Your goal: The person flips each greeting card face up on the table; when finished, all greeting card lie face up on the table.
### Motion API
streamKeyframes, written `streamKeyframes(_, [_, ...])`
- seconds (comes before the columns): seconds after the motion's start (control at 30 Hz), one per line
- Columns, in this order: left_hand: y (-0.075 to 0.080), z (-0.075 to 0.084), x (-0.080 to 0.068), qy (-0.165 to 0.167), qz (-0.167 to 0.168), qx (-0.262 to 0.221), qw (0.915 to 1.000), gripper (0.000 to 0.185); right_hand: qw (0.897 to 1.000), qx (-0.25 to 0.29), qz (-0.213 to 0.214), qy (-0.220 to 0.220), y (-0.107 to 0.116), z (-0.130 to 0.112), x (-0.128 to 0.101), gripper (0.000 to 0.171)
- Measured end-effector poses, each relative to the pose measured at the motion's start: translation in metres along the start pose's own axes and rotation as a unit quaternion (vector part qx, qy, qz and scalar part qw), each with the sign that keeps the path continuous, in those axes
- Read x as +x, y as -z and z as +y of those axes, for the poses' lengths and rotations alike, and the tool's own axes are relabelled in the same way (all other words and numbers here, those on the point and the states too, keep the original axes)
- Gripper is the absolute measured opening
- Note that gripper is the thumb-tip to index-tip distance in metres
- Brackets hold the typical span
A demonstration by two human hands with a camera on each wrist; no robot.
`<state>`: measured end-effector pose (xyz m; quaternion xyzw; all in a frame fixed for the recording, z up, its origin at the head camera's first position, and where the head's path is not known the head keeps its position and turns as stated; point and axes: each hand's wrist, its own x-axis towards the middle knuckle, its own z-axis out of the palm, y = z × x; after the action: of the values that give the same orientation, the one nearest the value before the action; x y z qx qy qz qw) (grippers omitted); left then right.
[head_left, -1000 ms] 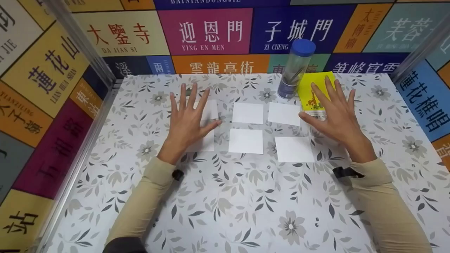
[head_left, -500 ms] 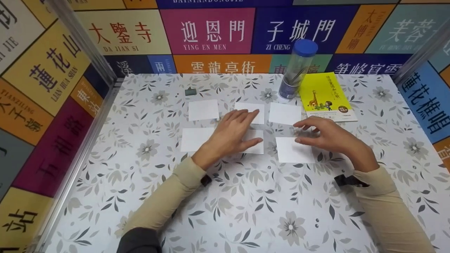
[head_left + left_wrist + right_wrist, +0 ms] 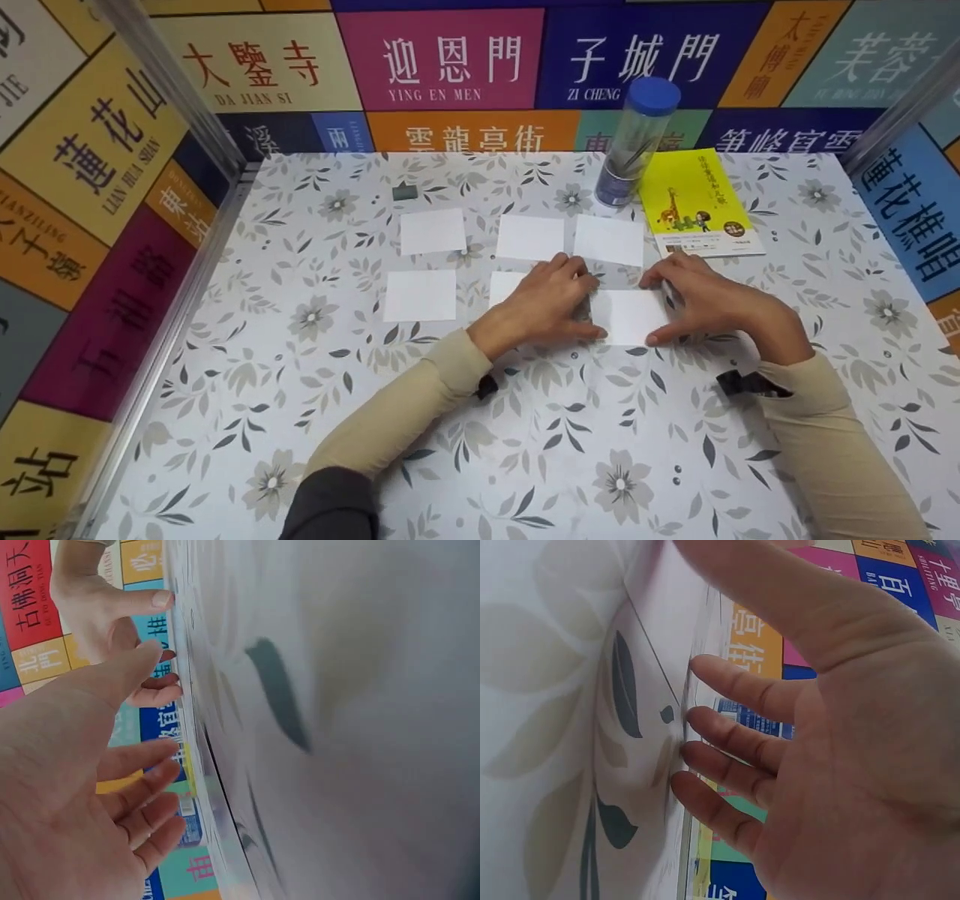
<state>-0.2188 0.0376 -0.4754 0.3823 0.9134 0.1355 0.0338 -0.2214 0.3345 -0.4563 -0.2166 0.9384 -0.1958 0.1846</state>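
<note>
Several white cards lie in two rows on the flower-patterned table [image 3: 525, 435]. Both hands are at the front right card [image 3: 628, 315]. My left hand [image 3: 583, 304] rests its fingertips and thumb along the card's left edge. At the right edge my right hand [image 3: 660, 311] has its thumb at the near corner and its fingers at the far corner. In the left wrist view the left hand's fingers [image 3: 142, 787] are slightly bent with their tips at the surface. The right wrist view has the right hand's fingertips [image 3: 697, 727] touching the card's edge [image 3: 667, 600]. The card lies flat.
Other cards lie at the back [image 3: 433, 231], [image 3: 530, 238], [image 3: 608, 240] and at the front left [image 3: 420, 295]; one [image 3: 504, 287] is partly hidden by my left hand. A yellow book [image 3: 697, 202], a blue-capped clear tube [image 3: 634, 142] and a small dark block [image 3: 404, 192] stand further back. Printed walls enclose three sides.
Both hands were spread flat over the table a second ago. They have since drawn inward and toward me and closed in on the front right card.
</note>
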Motion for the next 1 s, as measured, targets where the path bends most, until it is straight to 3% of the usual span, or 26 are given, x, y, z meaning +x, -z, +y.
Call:
streamKeyframes(0.23, [-0.002, 0.004, 0.008, 0.022, -0.053, 0.002, 0.9984, 0.093, 1.000, 0.000, -0.005, 0.007, -0.001, -0.001, 0.001, 0.080])
streamKeyframes(0.53, [-0.002, 0.002, 0.017, 0.002, -0.043, -0.040, 0.9983, 0.090, 1.000, 0.001, -0.002, 0.007, 0.000, 0.000, -0.001, 0.084])
streamKeyframes(0.7, [-0.002, 0.000, 0.020, 0.010, -0.036, -0.101, 0.9942, 0.078, 1.000, -0.001, 0.007, 0.006, 0.000, -0.003, 0.000, 0.084])
streamKeyframes(0.8, [-0.001, -0.003, 0.023, 0.005, -0.020, -0.158, 0.9872, 0.064, 0.999, -0.008, 0.039, 0.004, 0.000, -0.007, 0.000, 0.072])
streamKeyframes(1.0, [0.001, -0.008, 0.027, -0.013, 0.030, -0.238, 0.9707, 0.036, 0.990, -0.038, 0.138, -0.008, 0.002, -0.013, 0.001, 0.030])
